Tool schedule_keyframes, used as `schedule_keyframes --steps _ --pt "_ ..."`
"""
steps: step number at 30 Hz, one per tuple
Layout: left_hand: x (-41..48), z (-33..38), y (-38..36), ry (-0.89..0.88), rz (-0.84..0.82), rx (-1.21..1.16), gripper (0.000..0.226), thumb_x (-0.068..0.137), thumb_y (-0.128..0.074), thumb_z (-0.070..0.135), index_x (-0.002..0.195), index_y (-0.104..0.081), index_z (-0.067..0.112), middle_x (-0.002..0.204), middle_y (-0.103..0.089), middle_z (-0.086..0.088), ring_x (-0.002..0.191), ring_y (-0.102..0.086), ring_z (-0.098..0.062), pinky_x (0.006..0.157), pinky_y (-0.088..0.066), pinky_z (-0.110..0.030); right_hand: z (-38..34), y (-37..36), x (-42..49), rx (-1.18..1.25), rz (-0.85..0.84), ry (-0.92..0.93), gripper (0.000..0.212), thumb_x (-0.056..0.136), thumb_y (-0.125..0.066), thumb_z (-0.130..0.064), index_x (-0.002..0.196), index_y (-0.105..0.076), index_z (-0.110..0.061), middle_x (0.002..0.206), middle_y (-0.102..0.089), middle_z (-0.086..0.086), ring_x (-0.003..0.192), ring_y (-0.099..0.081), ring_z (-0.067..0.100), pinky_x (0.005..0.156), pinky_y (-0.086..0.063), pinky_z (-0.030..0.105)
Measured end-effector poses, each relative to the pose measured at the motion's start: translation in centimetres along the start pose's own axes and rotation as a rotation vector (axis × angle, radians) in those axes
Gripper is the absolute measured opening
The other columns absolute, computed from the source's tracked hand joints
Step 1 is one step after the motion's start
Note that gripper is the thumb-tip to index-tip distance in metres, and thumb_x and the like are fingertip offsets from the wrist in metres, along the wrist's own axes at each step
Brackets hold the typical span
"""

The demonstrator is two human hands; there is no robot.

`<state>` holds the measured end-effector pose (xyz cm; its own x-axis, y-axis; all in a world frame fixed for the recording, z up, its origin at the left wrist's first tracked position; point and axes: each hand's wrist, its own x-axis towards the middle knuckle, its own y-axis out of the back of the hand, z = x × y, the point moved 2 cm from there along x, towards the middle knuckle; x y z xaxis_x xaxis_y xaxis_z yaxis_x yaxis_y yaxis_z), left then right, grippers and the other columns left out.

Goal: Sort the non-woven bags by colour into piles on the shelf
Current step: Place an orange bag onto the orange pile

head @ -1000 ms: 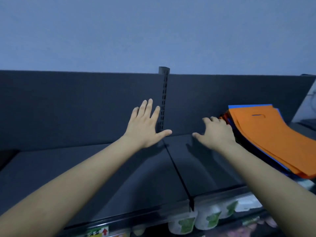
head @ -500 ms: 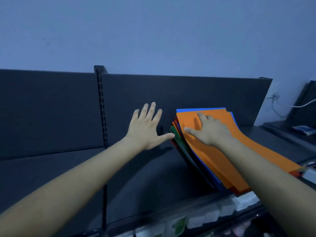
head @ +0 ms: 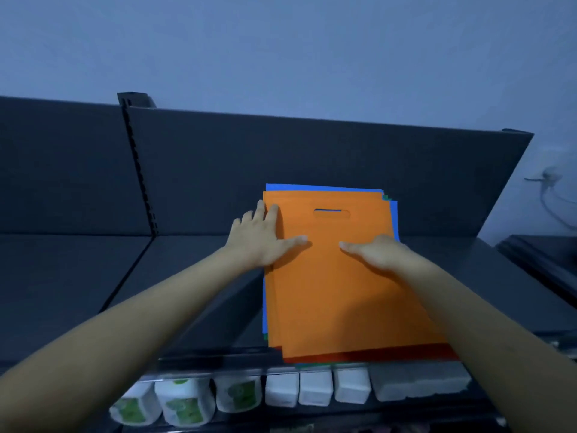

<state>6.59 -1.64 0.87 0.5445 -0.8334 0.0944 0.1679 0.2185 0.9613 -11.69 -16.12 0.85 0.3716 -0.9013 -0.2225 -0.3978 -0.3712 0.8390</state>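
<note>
A stack of flat non-woven bags lies on the dark shelf (head: 193, 276), with an orange bag (head: 340, 289) with a cut-out handle on top. Blue, green and red edges of other bags stick out around it. My left hand (head: 262, 239) rests flat on the stack's upper left edge, fingers spread, thumb on the orange bag. At the bag's right side, my right hand (head: 377, 251) lies on it, thumb pointing left; its fingers curl over the right edge and are partly hidden.
The shelf has a dark back panel (head: 281, 170) and a slotted upright (head: 140, 170) at the left. Below the shelf's front edge stand several white bottles and cartons (head: 237, 398). A cable (head: 555, 195) hangs on the wall at the right.
The view has swung right, bringing the stack to the middle. My left hand moved from the bare shelf onto the stack's left edge; my right hand shifted to the right side of the orange bag.
</note>
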Motion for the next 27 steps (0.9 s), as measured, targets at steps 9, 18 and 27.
schedule_keyframes --steps 9,18,27 --pt "0.3 -0.1 -0.1 -0.012 0.089 -0.310 0.085 0.075 -0.070 0.054 0.143 -0.032 0.019 0.148 -0.035 -0.003 0.133 -0.034 -0.031 0.109 -0.033 -0.049 -0.2 -0.4 0.5 -0.080 0.074 0.000 0.099 0.068 -0.069 -0.069 0.142 -0.034 -0.013 0.145 -0.040 0.011 0.134 -0.036 0.032 0.109 -0.032 0.045" --pt "-0.1 0.9 -0.4 0.031 0.179 -0.426 0.083 0.080 -0.071 0.042 0.146 -0.026 0.019 0.151 -0.028 0.000 0.139 -0.022 -0.027 0.110 -0.026 -0.046 0.4 1.0 1.1 0.162 0.085 -0.090 0.109 0.059 -0.091 -0.033 0.143 -0.026 -0.009 0.141 -0.037 0.015 0.131 -0.034 0.033 0.105 -0.038 0.048" --pt "-0.8 0.2 -1.6 0.123 0.284 -0.457 0.096 0.076 -0.077 0.034 0.150 -0.018 0.023 0.157 -0.021 0.004 0.139 -0.023 -0.028 0.110 -0.026 -0.049 1.6 0.7 0.9 0.448 0.071 0.018 0.052 0.060 -0.088 -0.014 0.103 -0.061 -0.008 0.117 -0.060 0.010 0.100 -0.061 0.031 0.086 -0.054 0.043"
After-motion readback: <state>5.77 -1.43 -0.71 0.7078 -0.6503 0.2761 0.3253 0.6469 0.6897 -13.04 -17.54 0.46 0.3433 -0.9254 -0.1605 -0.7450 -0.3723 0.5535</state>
